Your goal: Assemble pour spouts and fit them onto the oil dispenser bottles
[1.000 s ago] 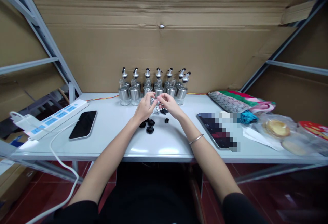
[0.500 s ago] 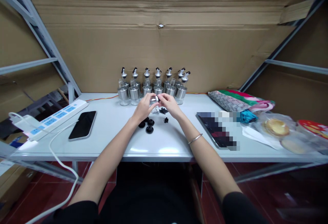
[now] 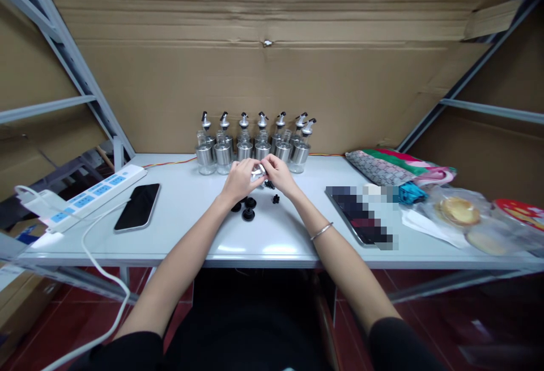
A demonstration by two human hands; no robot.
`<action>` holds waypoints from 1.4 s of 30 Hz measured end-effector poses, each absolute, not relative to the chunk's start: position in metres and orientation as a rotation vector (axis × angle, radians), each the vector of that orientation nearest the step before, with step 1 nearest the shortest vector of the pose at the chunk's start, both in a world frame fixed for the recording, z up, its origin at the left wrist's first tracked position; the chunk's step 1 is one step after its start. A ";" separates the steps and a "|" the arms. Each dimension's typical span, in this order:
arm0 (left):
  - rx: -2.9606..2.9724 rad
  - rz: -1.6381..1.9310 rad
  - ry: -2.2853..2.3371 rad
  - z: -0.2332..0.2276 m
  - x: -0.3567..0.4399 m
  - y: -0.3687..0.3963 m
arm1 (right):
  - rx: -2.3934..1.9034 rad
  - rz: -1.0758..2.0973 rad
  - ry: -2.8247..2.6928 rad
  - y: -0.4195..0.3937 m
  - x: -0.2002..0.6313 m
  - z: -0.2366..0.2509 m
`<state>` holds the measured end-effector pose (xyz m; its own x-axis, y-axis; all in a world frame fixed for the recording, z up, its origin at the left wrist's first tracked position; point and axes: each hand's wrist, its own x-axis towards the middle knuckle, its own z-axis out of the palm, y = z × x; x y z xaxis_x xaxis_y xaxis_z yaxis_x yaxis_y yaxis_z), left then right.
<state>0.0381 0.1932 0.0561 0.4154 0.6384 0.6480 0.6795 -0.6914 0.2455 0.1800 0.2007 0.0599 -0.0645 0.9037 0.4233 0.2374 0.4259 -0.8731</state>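
Pinching a small silver spout [image 3: 257, 172] between them, left hand [image 3: 240, 179] and right hand [image 3: 278, 174] meet above the worktop [image 3: 272, 235], fingers closed on it so both can work it (detail too small to tell). Black caps [image 3: 245, 208] lie just below, within reach; bottles [image 3: 255, 143] stand in a row behind. Phone [image 3: 137, 207] off left.

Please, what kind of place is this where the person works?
Probably a small packing or assembly bench in a storeroom. Metal shelf frames lined with cardboard surround a white table, and a row of identical glass dispenser bottles stands behind both hands, which hold a small metal part.
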 end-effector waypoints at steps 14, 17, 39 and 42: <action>-2.533 -0.864 -1.506 0.050 0.057 0.180 | -1.277 0.515 -1.539 0.192 0.178 0.064; -2.539 -0.837 -1.570 0.050 0.060 0.176 | -1.318 0.466 -1.555 0.190 0.176 0.065; -2.677 -0.885 -1.710 0.066 0.054 0.174 | -1.503 0.113 -1.808 0.189 0.174 0.064; -2.813 -0.987 -1.700 0.071 0.050 0.176 | -1.496 0.035 -1.827 0.187 0.175 0.065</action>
<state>0.0502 0.1760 0.0707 0.3577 0.8775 0.3196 0.7127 -0.4776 0.5138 0.1748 0.1868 0.0653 -0.0245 0.8491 0.5277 0.8282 0.3128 -0.4649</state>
